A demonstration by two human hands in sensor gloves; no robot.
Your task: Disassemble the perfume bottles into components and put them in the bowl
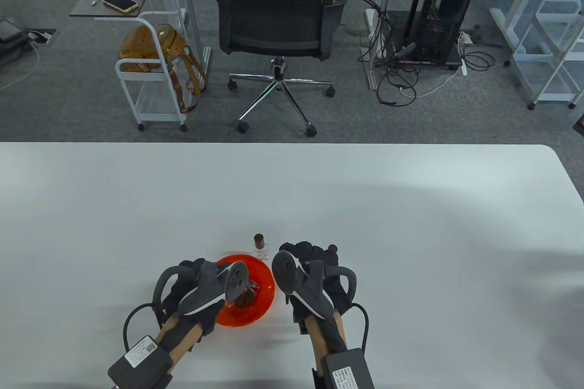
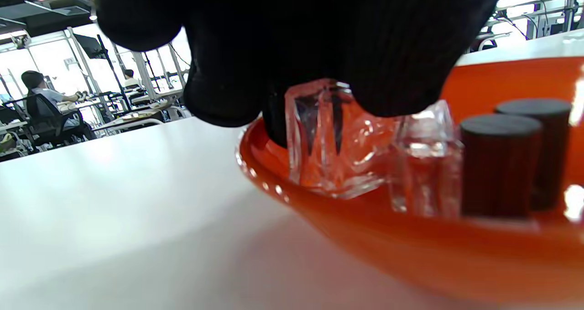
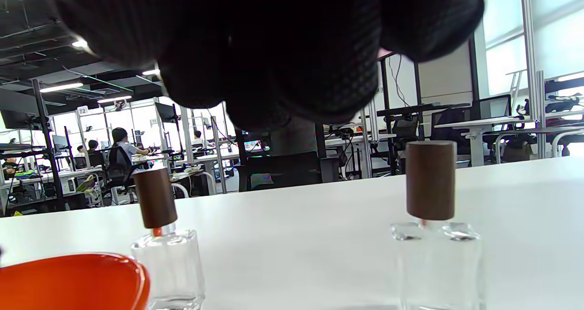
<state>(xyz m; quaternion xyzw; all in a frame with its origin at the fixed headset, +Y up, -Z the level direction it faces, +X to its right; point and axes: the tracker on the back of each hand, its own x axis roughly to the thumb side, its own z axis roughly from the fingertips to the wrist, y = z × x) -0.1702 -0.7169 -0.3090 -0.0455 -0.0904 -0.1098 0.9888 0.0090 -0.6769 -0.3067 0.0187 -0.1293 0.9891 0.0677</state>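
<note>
the left hand grips a glass bottle body inside the orange bowl; dropped carelessly, it could chip the glass already there. the right hand, whose grip i cannot tell, hovers over a capped bottle at the bowl's 2 o'clock and could topple it onto the tabletop.

Bare counter lies open on all sides. Only the orange bowl and two capped bottles just beyond it obstruct.
</note>
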